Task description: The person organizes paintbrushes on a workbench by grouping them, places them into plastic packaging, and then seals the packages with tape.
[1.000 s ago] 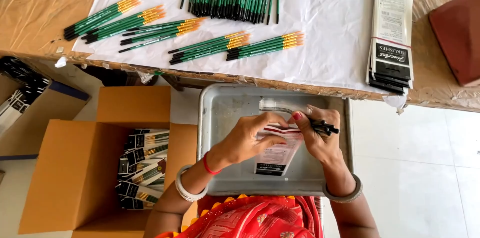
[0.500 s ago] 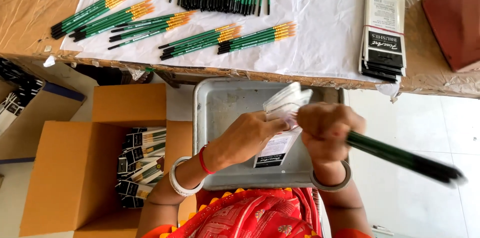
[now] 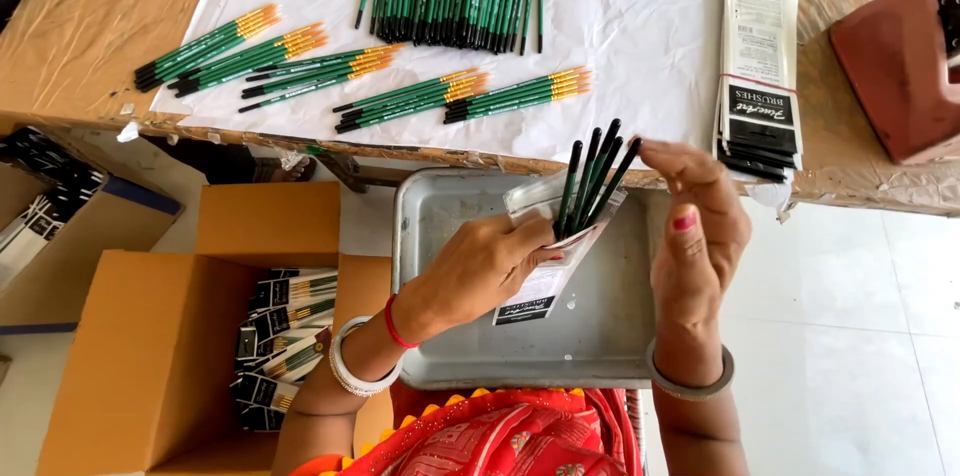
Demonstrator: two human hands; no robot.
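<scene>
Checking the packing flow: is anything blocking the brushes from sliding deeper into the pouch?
Nothing visible does. The left hand holds the clear pouch open, the brushes stand partly inside, and the right hand touches their tips.

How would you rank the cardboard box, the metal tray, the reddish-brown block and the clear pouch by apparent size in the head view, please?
1. cardboard box
2. metal tray, partly hidden by the hands
3. reddish-brown block, cut off by the frame edge, so unsure
4. clear pouch, held in the left hand
</scene>
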